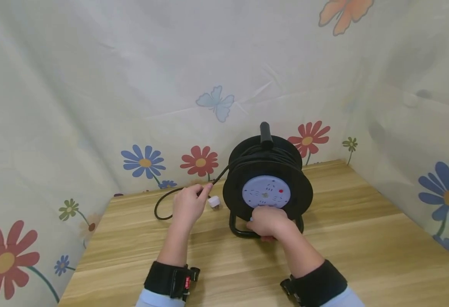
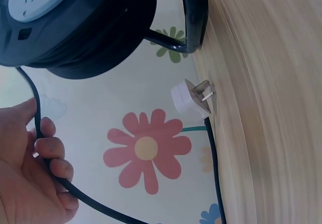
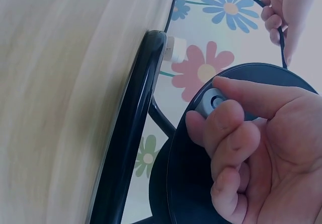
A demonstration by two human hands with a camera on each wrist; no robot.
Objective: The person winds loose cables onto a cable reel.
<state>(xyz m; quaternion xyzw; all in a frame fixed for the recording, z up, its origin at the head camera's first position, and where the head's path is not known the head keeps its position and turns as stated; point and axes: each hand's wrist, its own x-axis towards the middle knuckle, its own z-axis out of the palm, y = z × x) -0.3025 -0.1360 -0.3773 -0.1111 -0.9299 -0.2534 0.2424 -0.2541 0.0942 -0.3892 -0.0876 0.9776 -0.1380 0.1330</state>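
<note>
A black cable reel [image 1: 264, 169] stands upright on its tubular frame, with a pale socket panel [image 1: 260, 187] on its front face and cable wound inside. My right hand [image 1: 268, 221] pinches a grey crank knob [image 3: 207, 103] low on that face between thumb and fingers. To the reel's left, my left hand [image 1: 189, 205] has its fingers curled round the black cable [image 2: 100, 205] that runs out of the drum. Beyond that hand the cable loops back over the table to a white plug [image 1: 214, 201], whose metal pins show in the left wrist view.
The wooden table [image 1: 347, 221] carries the reel close to its back edge. Behind and at both sides hangs a pale sheet [image 1: 151, 85] printed with flowers and butterflies. The reel's black carrying handle [image 1: 265, 136] rises at its top; its frame foot [image 3: 133, 118] rests on the table.
</note>
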